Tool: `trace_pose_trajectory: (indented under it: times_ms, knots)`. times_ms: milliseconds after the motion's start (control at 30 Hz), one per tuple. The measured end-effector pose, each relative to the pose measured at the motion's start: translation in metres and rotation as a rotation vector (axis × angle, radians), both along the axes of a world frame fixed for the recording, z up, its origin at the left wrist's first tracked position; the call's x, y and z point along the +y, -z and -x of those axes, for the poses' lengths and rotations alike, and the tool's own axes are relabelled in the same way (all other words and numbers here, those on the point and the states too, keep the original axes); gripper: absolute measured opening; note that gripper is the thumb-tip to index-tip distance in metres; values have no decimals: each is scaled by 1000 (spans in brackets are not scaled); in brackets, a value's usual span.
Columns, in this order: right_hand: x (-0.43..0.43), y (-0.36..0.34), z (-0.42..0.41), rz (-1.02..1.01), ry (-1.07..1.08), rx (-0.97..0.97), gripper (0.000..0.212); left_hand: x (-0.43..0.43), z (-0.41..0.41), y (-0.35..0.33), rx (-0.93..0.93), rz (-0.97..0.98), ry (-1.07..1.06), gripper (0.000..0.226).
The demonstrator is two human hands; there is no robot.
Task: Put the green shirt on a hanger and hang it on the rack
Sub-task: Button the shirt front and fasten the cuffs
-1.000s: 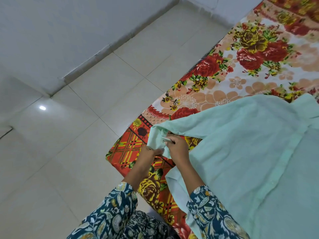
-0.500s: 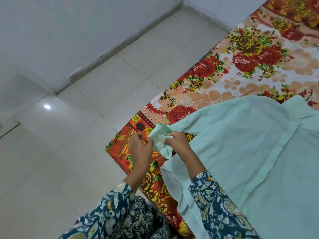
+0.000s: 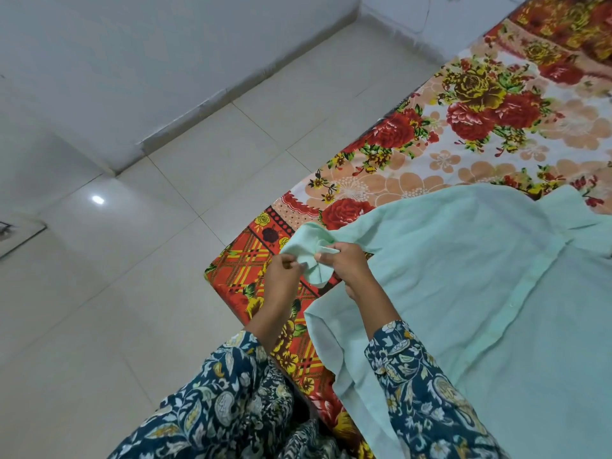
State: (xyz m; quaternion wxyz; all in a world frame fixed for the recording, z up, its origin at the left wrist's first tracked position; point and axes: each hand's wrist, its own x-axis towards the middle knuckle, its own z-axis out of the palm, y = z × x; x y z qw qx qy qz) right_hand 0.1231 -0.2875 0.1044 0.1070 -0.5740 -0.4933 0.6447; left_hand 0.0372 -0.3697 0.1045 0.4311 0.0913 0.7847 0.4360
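Note:
The pale green shirt (image 3: 470, 293) lies spread flat on a floral bed sheet, button placket up, collar toward the right edge. Its sleeve end (image 3: 306, 246) is bunched at the bed's left corner. My left hand (image 3: 281, 276) pinches the sleeve's cuff from the left. My right hand (image 3: 347, 263) grips the same cuff from the right, fingers closed on the cloth. Both hands sit close together above the sheet. No hanger or rack is in view.
The bed with its red, orange and yellow floral sheet (image 3: 463, 134) fills the right side. Pale floor tiles (image 3: 149, 293) stretch to the left up to a white wall (image 3: 149, 61). My patterned blue sleeves cover the bottom of the view.
My left hand shifted from under the cuff to its left side and now pinches it. The bunched sleeve end has been pulled out a little more. My right hand kept its grip.

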Motion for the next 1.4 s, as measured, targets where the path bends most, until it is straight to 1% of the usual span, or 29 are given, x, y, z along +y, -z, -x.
trace_pose_trajectory:
  times_ms: [100,167,200,300,400,467,500,533,633,733,867,967,1000,1067,1100,1133,1200,1267,1333,1400]
  knots:
    - [2,-1,0,19,17,1,40,-2,5,-6,-113,-73,-101,18]
    - [1,-3,-1,7,5,-15,41,-2,6,-9,-165,-93,-80,8]
    - [0,-3,-1,-1,-5,-18,40,-1,6,-11,-195,-92,-60,9]
    - [-3,-8,-2,-24,-49,2,31,-1,4,-11,-243,-48,-28,26]
    - [-4,-8,-4,-20,-58,15,26,1,5,-7,-207,-21,-63,34]
    - [-4,-8,-6,-43,-23,2,11,1,7,-6,-196,-33,-71,37]
    - [-4,-8,-7,-71,-1,-15,7,1,7,-5,-190,-43,-65,36]
    - [-4,-8,-7,-98,9,-27,7,1,7,-6,-182,-43,-47,33]
    - [-8,-11,-5,-146,-45,-40,11,2,3,-12,-145,-78,5,14]
    - [-10,-14,-3,-169,-67,-62,12,3,0,-13,-102,-123,-1,23]
    - [-11,-12,-2,-152,35,-57,16,4,-4,-16,-19,-154,-13,15]
    - [-13,-12,-2,-122,57,-33,13,4,-7,-15,47,-158,35,9]
    - [-14,-13,-2,-110,65,-25,15,4,-8,-14,88,-151,59,11]
    - [-14,-15,-3,-74,86,-1,25,3,-10,-12,182,-104,101,19]
    - [-14,-16,-4,-40,109,20,29,3,-11,-11,207,-92,108,19]
    - [-13,-18,-5,10,145,55,29,3,-11,-10,218,-95,109,18]
    - [-13,-21,-6,152,228,170,19,3,-11,-10,199,-110,82,11]
    - [-12,-22,-9,270,285,284,14,4,-11,-11,130,-121,24,12]
    - [-12,-22,-9,320,308,326,14,4,-10,-11,46,-141,-21,17]
    - [-12,-22,-9,303,279,288,15,4,-10,-9,2,-165,-16,12]
